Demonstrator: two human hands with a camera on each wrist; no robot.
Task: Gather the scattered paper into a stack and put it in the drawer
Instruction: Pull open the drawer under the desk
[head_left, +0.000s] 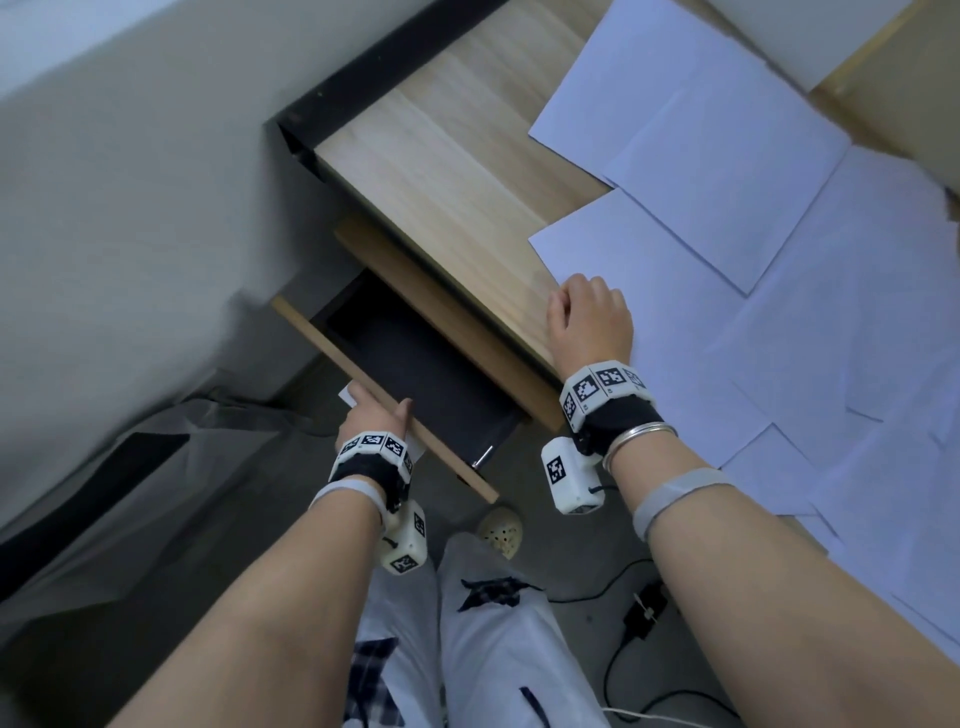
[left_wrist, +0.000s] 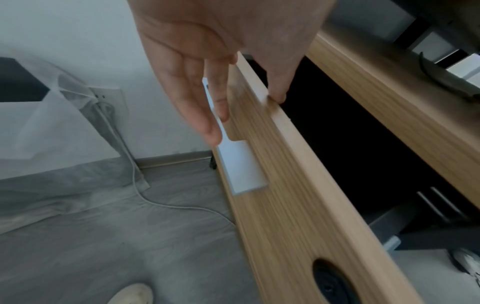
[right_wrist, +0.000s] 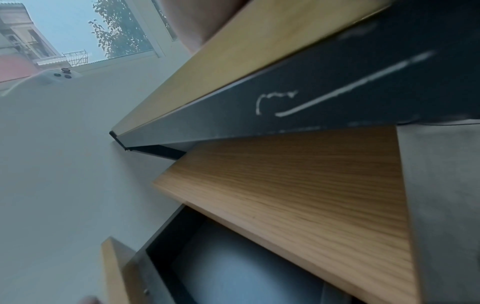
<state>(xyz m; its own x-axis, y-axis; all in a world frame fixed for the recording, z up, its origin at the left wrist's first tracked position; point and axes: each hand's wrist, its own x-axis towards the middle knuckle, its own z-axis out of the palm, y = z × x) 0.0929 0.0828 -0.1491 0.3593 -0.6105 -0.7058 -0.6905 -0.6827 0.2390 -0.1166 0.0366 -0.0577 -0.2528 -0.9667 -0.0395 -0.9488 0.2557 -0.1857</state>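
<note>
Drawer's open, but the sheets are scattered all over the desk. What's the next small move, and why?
Probably release the left hand from the drawer front and use the right hand to slide the nearest sheet onto its neighbours. The drawer stands open with its dark inside showing. The sheets lie spread out, unstacked, and the right hand rests at that sheet's edge.

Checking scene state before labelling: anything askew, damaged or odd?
White paper sheets lie overlapping at mixed angles across the light wooden desk. White scratch-like marks cross the dark panel under it.
</note>
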